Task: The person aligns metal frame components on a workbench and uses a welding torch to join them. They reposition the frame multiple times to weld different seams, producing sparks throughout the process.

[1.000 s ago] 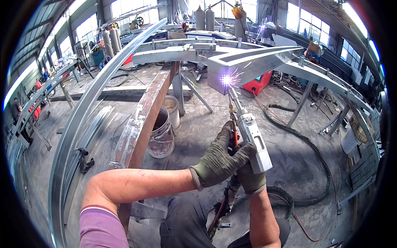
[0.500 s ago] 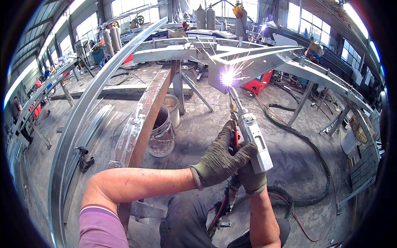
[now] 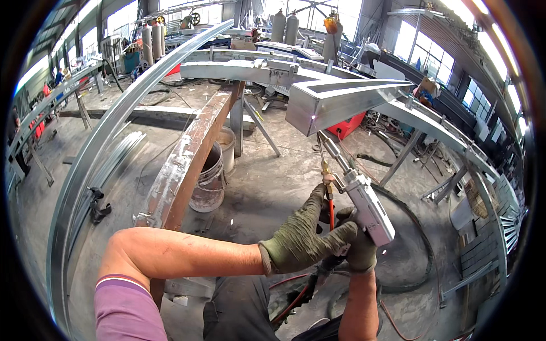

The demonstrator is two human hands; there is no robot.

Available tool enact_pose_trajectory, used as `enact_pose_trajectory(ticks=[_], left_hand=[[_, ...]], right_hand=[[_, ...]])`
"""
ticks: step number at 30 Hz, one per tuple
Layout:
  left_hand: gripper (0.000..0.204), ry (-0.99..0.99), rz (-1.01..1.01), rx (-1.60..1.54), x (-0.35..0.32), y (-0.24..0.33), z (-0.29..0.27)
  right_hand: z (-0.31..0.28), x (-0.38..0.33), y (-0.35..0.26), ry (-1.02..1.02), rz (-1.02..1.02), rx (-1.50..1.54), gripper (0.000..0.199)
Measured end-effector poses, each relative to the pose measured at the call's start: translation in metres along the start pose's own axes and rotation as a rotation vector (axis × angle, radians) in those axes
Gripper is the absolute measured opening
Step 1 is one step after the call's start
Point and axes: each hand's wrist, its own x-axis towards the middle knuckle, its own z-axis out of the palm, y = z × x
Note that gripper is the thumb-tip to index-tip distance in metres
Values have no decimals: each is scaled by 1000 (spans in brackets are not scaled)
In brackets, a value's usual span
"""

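Note:
My right hand (image 3: 360,251), in a green work glove, is closed round the handle of a silver handheld welding gun (image 3: 369,207). My left hand (image 3: 301,236), gloved alike, curls about the gun's red feed tube (image 3: 331,213) below its brass fitting; its thumb reaches over to my right hand. Some of its fingers are hidden. The gun's nozzle points up and left, its tip just under the lower edge of a shiny wedge-shaped metal box section (image 3: 324,108). A small bright spot shows on that piece's near corner edge.
A rusty brown beam (image 3: 187,162) runs away on my left, with buckets (image 3: 207,184) beside it. Further left a long curved metal profile (image 3: 108,133) sweeps past. Behind the workpiece lie a curved metal frame (image 3: 227,72) and a red machine (image 3: 345,125). Hoses (image 3: 424,241) coil on the floor at right.
The bright arc and flying sparks have gone out. The gun has moved down and right, away from the workpiece's corner, with both hands still on it. My view has shifted slightly.

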Motion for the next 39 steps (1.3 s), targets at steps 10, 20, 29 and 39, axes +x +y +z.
enact_pose_trajectory(ticks=[10, 20, 29, 39], left_hand=[[97, -12, -152, -116, 6, 6, -5], [67, 146, -288, 360, 26, -1, -18], [27, -298, 680, 1039, -34, 1, 23], [21, -246, 701, 1059, -16, -49, 13]], right_hand=[[-10, 8, -22, -111, 308, 394, 44], [18, 35, -6, -261, 89, 219, 30], [104, 46, 56, -359, 400, 330, 32], [201, 24, 31, -306, 676, 515, 23]])
